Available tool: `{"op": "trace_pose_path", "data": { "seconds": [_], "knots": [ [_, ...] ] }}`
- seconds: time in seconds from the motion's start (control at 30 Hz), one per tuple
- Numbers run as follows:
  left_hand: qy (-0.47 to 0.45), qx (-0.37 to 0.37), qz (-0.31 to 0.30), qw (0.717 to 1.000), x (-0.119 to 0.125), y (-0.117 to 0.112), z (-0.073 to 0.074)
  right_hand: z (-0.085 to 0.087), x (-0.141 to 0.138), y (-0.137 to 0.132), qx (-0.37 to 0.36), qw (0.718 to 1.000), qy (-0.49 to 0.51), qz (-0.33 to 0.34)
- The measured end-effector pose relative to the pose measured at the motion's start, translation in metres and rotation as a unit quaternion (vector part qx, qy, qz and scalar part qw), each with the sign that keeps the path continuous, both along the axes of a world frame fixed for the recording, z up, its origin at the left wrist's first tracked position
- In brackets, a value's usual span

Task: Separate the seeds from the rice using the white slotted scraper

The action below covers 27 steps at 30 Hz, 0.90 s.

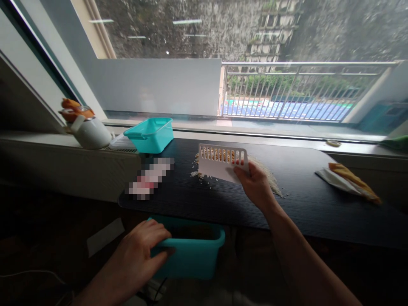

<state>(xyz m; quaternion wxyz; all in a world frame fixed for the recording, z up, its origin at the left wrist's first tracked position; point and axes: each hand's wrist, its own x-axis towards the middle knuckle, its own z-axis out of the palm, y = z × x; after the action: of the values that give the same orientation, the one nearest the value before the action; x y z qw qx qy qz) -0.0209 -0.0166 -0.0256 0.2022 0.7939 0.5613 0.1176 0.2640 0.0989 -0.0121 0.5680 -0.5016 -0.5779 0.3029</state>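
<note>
Dark tabletop [302, 199] beneath a window: the right hand [255, 185] pinches a white slotted scraper [219, 163] upright amid spilled rice [274, 182]. The left hand [140, 250] clasps a teal bin [191, 259] at the table's six o'clock edge, its contents unclear. A second teal bin [153, 142] sits at eleven o'clock.

Left hand [140, 250]: bare to the wrist. Left forearm [105, 284]: bare up to the near edge of view. Right hand [255, 185]: bare to the wrist. Right forearm [299, 255]: bare along all its visible length, near right.
</note>
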Motion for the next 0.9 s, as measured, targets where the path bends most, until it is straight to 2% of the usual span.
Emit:
{"op": "trace_pose_path", "data": {
  "seconds": [0.23, 0.43, 0.6, 0.9],
  "knots": [
    [-0.001, 0.002, 0.0, 1.0, 0.002, -0.001, 0.003, 0.002, 0.006, 0.004, 0.009, 0.999, 0.003, -0.042],
    [-0.003, 0.01, -0.001, 1.0, 0.002, -0.001, 0.003, -0.007, 0.013, 0.011, -0.027, 0.999, 0.04, -0.011],
    [-0.009, 0.004, 0.001, 1.0, 0.003, -0.001, 0.006, -0.006, 0.021, 0.004, -0.025, 0.997, 0.069, -0.004],
    [0.004, 0.003, 0.001, 1.0, 0.003, -0.001, 0.007, -0.004, 0.012, 0.006, -0.049, 0.995, 0.076, 0.032]
  ]
}}
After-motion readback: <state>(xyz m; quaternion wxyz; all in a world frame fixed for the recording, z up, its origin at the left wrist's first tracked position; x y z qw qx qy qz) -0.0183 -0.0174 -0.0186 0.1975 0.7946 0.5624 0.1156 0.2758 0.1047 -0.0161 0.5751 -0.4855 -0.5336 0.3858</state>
